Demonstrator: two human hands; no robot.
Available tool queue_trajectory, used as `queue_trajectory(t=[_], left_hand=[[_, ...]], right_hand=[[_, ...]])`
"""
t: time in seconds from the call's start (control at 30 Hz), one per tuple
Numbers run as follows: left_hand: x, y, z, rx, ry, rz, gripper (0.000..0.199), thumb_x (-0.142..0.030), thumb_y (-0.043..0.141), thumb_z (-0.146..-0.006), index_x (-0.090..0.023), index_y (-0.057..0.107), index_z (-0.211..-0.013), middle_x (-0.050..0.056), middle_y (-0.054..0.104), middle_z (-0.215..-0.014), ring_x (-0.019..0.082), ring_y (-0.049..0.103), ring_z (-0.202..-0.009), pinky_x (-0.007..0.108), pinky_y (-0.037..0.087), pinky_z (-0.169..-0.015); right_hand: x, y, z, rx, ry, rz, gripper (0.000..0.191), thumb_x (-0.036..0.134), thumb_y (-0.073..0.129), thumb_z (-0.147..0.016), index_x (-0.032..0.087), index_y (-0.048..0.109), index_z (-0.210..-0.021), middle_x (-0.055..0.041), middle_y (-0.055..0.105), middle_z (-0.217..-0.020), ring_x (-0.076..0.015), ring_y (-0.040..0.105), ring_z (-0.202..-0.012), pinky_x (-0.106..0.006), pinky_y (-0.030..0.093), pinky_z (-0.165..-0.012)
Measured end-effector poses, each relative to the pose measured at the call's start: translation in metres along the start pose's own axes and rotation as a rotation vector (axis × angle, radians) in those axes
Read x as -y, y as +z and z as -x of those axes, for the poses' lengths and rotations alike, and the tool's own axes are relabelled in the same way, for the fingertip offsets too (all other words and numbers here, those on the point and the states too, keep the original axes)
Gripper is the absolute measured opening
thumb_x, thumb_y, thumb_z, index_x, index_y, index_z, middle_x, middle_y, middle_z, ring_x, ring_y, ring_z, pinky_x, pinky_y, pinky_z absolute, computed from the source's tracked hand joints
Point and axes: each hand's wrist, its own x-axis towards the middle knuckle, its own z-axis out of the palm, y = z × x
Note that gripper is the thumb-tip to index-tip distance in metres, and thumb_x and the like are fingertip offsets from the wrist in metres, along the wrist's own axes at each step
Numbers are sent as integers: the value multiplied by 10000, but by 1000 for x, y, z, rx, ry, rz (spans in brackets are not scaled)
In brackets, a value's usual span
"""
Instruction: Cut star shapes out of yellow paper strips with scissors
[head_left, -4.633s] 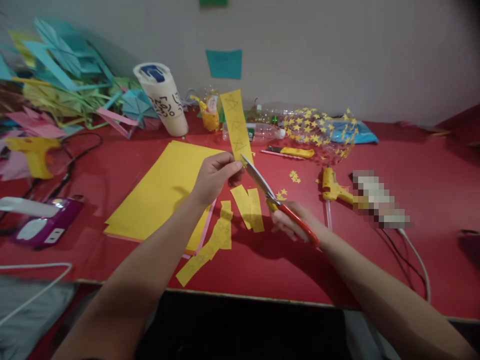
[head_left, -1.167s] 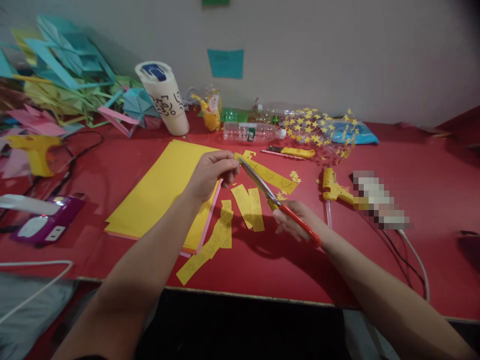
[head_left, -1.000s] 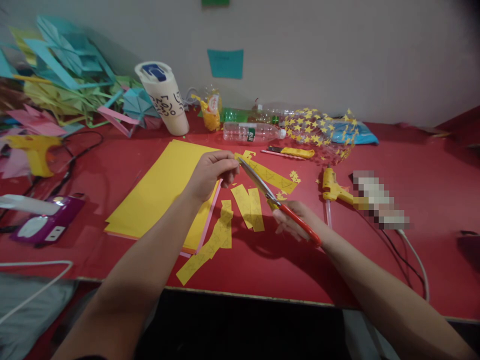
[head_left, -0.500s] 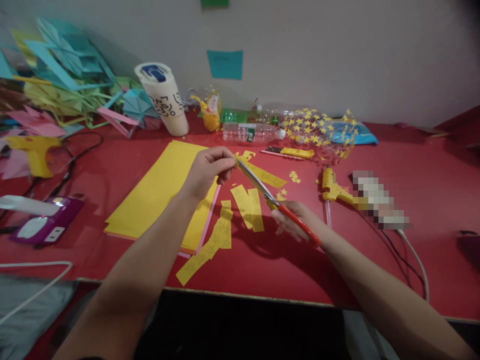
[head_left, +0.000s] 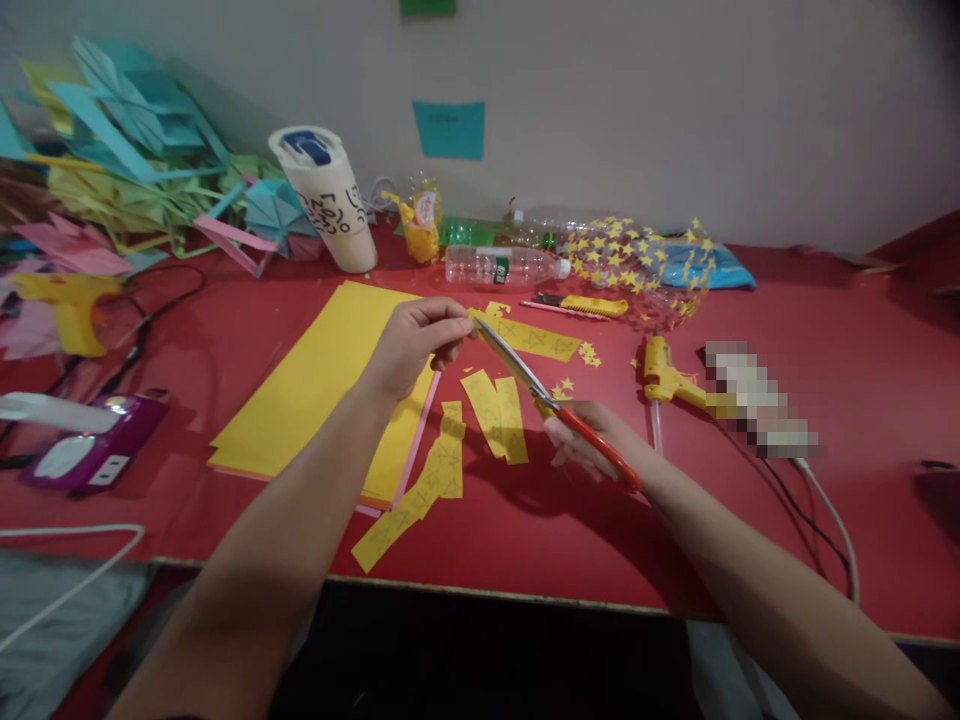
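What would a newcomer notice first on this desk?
Probably the red-handled scissors in the right hand, their tips beside the left hand, which pinches a yellow strip near mid-picture. Next, perhaps, the heap of folded coloured paper at the back left, then the cluster of yellow stars toward the back, right of centre.

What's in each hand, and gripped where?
Right hand: the scissors, by the red handle. Left hand: a yellow paper strip, pinched at one end.
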Motion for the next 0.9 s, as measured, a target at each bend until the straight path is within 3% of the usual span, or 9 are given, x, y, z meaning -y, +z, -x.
queue_trajectory(t=[0.27,0.57,0.73,0.9], left_hand=[[-1,2,1,28,-8,9,96,-240,641,-642,-163,619,-590,-44,505,-430,40,431,-389,165,319,-372],[-3,5,3,47,11,-61,138,-254,609,-654,-150,634,-567,-20,545,-455,54,474,-406,179,362,-394],[-6,7,5,44,42,-84,144,-242,596,-644,-151,615,-534,-20,536,-462,54,481,-414,184,387,-407],[-5,4,4,64,45,-63,152,-232,582,-648,-155,601,-518,-20,518,-448,55,467,-410,182,360,-387]], right_hand=[[3,0,1,-19,12,4,523,685,620,-648,217,398,-577,101,377,-398,-47,367,-281,-231,432,-377],[-9,0,-5,-18,-12,26,505,656,623,-686,215,394,-595,106,371,-392,-45,342,-270,-207,330,-321],[-12,-3,-5,-2,-12,33,497,643,635,-691,211,408,-598,83,402,-418,-62,396,-314,-191,293,-313],[-8,-4,-3,28,-58,12,516,663,639,-668,216,396,-584,103,386,-410,-51,366,-291,-234,430,-391]])
